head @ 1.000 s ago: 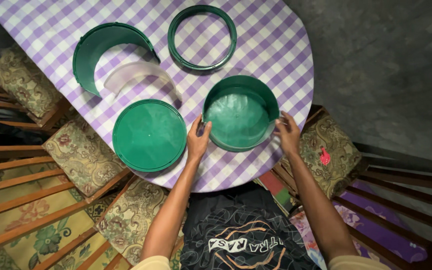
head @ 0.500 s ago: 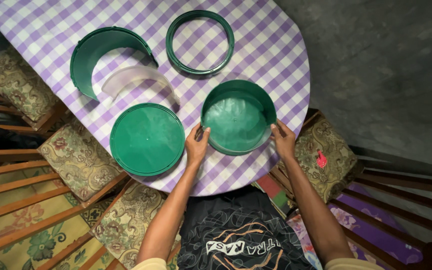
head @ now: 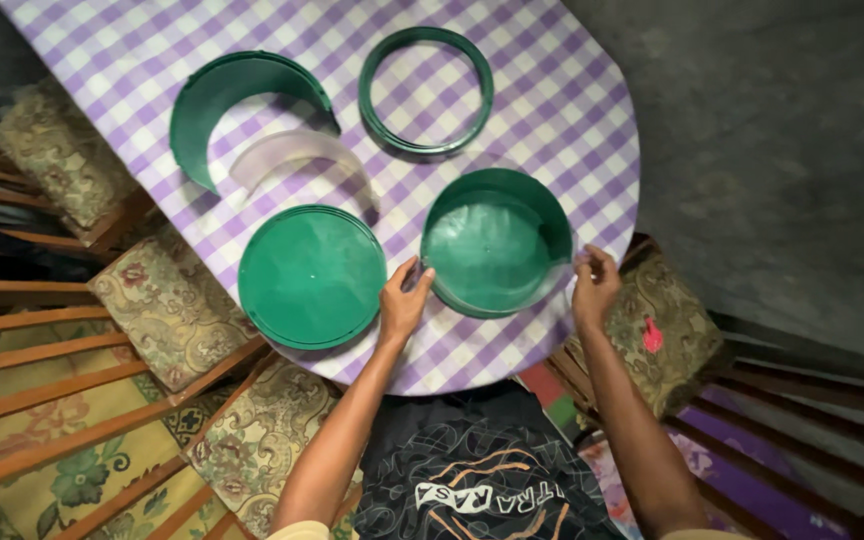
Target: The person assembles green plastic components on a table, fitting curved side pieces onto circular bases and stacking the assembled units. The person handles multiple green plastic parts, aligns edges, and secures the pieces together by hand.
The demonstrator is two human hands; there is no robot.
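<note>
A round green container point(head: 492, 245) stands on the purple checked tablecloth point(head: 552, 100) near the table's front edge. My left hand point(head: 404, 297) grips its left rim with pinched fingers. My right hand point(head: 593, 285) holds its right side, where a clear curved panel seems to run along the near wall. A flat green lid point(head: 312, 277) lies just left of my left hand.
A green ring point(head: 426, 90) lies at the back. A curved green wall piece point(head: 232, 105) and a clear curved panel point(head: 297, 155) lie at the back left. Wooden chairs with patterned cushions point(head: 167, 315) surround the table; grey floor is at the right.
Both hands have stayed on the container's sides; my right hand has shifted slightly outward along the right rim. The view has moved a little, so everything sits further right.
</note>
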